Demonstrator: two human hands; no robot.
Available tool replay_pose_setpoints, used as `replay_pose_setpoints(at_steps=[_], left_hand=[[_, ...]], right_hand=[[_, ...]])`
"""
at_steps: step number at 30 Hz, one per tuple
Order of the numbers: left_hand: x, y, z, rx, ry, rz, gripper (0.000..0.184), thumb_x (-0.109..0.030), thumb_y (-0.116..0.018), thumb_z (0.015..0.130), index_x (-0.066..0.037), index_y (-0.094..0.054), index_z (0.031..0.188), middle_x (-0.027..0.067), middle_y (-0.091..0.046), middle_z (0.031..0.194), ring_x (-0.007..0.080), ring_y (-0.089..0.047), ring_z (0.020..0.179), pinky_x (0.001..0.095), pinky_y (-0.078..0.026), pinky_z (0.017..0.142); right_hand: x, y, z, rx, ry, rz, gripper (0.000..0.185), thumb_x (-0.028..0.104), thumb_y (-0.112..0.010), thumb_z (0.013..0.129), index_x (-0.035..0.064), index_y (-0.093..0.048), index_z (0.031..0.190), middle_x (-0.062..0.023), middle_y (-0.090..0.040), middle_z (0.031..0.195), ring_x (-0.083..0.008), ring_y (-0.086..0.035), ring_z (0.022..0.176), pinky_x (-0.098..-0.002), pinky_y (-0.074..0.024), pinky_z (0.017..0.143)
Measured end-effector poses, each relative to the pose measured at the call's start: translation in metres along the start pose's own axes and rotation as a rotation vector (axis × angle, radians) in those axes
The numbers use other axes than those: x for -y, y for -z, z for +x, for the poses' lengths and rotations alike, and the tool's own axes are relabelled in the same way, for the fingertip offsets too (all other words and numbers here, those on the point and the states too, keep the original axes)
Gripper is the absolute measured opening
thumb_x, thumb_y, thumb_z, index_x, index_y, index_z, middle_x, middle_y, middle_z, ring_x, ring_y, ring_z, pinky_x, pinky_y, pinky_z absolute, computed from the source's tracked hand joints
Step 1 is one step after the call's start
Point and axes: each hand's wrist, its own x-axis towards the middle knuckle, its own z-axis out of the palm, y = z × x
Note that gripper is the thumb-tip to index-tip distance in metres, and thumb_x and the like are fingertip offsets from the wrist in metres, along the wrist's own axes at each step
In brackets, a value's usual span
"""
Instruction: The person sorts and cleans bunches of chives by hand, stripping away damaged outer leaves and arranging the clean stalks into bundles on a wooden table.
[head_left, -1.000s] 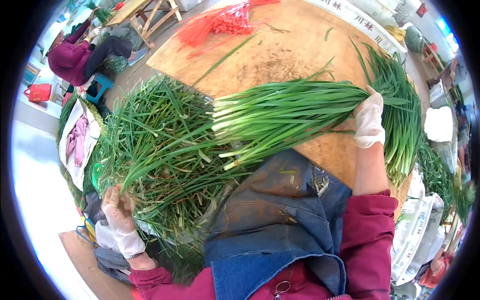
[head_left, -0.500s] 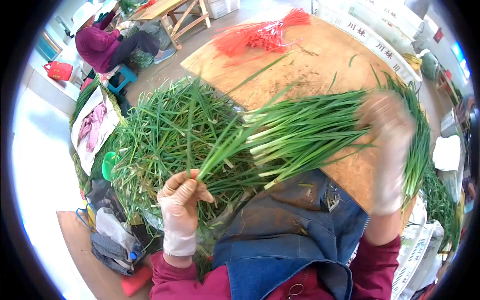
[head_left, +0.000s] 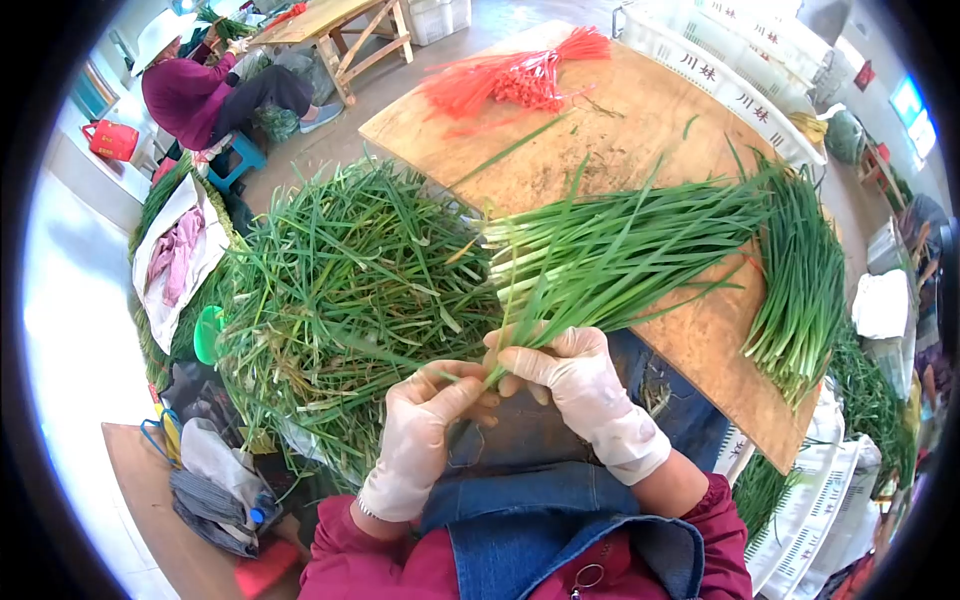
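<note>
My gloved left hand (head_left: 420, 430) pinches the base of a few garlic chives (head_left: 532, 322) in front of my apron. Beside it, my gloved right hand (head_left: 592, 388) has its fingers closed on the same chives, whose leaves point up and away. Just beyond the hands, a row of chives (head_left: 640, 235) lies on the wooden table, pale ends to the left. A thick bundle of chives (head_left: 800, 290) rests at the table's right edge. Left of the hands is a large tangled heap of chives (head_left: 350, 270).
Red plastic ties (head_left: 515, 85) lie at the back of the wooden table (head_left: 740, 345). White crates (head_left: 690, 65) stand behind it. A person (head_left: 185, 95) sits on a blue stool (head_left: 238, 158) at the far left. Bags and cloth (head_left: 215, 490) lie at lower left.
My right hand has come back from the right side of the table to meet my left hand at the chives. The left hand has moved right and lower.
</note>
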Motion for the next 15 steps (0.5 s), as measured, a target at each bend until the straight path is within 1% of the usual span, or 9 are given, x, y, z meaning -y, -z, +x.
replay_pose_setpoints(at_steps=[1, 4, 5, 7, 8, 11, 14, 15], left_hand=[[0.0, -0.005, 0.002, -0.039, -0.006, 0.096, 0.019, -0.007, -0.057, 0.082, 0.008, -0.058, 0.093, 0.0153, -0.064, 0.081, 0.0199, -0.062, 0.067, 0.0302, -0.051, 0.062], [0.005, -0.005, 0.009, 0.016, -0.021, 0.125, 0.018, -0.007, -0.057, 0.083, 0.008, -0.059, 0.093, 0.015, -0.065, 0.081, 0.0187, -0.061, 0.065, 0.0298, -0.051, 0.061], [0.005, -0.005, 0.011, 0.051, -0.009, 0.108, 0.015, -0.003, -0.057, 0.082, 0.007, -0.06, 0.093, 0.0146, -0.065, 0.081, 0.0182, -0.061, 0.064, 0.0287, -0.05, 0.06], [0.007, -0.004, 0.013, 0.037, 0.017, 0.09, 0.014, -0.002, -0.059, 0.081, 0.006, -0.06, 0.093, 0.0144, -0.065, 0.081, 0.0182, -0.061, 0.065, 0.0281, -0.05, 0.061], [0.009, -0.004, 0.014, 0.03, 0.03, 0.081, 0.014, -0.002, -0.06, 0.08, 0.006, -0.06, 0.093, 0.0144, -0.065, 0.082, 0.0182, -0.061, 0.066, 0.0278, -0.05, 0.061], [0.018, -0.006, 0.017, -0.04, -0.012, -0.093, 0.013, -0.002, -0.062, 0.08, 0.005, -0.06, 0.09, 0.014, -0.064, 0.082, 0.0178, -0.06, 0.066, 0.0267, -0.049, 0.06], [0.015, -0.008, 0.013, -0.051, -0.107, -0.063, 0.012, -0.004, -0.064, 0.08, 0.005, -0.06, 0.088, 0.0136, -0.064, 0.082, 0.018, -0.06, 0.067, 0.0265, -0.048, 0.06], [0.013, -0.01, 0.011, -0.13, -0.125, 0.001, 0.008, -0.002, -0.061, 0.08, 0.005, -0.059, 0.084, 0.013, -0.063, 0.076, 0.0178, -0.059, 0.059, 0.0254, -0.046, 0.052]], right_hand=[[0.002, 0.005, -0.001, 0.04, -0.014, -0.078, 0.025, 0.011, -0.065, 0.083, -0.0013, -0.062, 0.104, -0.004, -0.064, 0.08, -0.0093, -0.053, 0.062, -0.021, -0.0447, 0.06], [-0.003, 0.008, -0.001, 0.071, 0.009, -0.093, 0.023, 0.012, -0.063, 0.084, -0.0001, -0.063, 0.104, -0.0023, -0.064, 0.081, -0.0079, -0.053, 0.064, -0.02, -0.0423, 0.058], [-0.003, 0.009, -0.001, 0.081, 0.0, -0.103, 0.023, 0.012, -0.063, 0.084, -0.0001, -0.063, 0.103, -0.002, -0.064, 0.08, -0.0074, -0.052, 0.063, -0.0197, -0.0409, 0.057], [-0.002, 0.011, 0.0, 0.098, -0.017, -0.121, 0.022, 0.013, -0.062, 0.084, 0.0001, -0.064, 0.102, -0.0015, -0.063, 0.08, -0.0066, -0.051, 0.061, -0.0191, -0.0381, 0.054], [-0.001, 0.011, -0.001, 0.069, -0.036, -0.099, 0.022, 0.013, -0.063, 0.084, 0.0002, -0.064, 0.102, -0.0012, -0.063, 0.078, -0.0062, -0.05, 0.06, -0.0188, -0.0367, 0.053], [0.0, 0.011, -0.003, -0.027, -0.083, -0.017, 0.021, 0.012, -0.064, 0.082, 0.0003, -0.064, 0.1, -0.0005, -0.06, 0.073, -0.0058, -0.048, 0.057, -0.0183, -0.0335, 0.05], [-0.006, 0.015, 0.0, -0.107, -0.097, 0.073, 0.018, 0.01, -0.064, 0.081, 0.0002, -0.065, 0.096, -0.0004, -0.058, 0.068, -0.0064, -0.047, 0.052, -0.0184, -0.0318, 0.046], [-0.008, 0.018, 0.002, -0.12, -0.097, 0.099, 0.017, 0.009, -0.065, 0.08, 0.0002, -0.065, 0.094, -0.0005, -0.057, 0.066, -0.0065, -0.046, 0.051, -0.0184, -0.031, 0.044]])
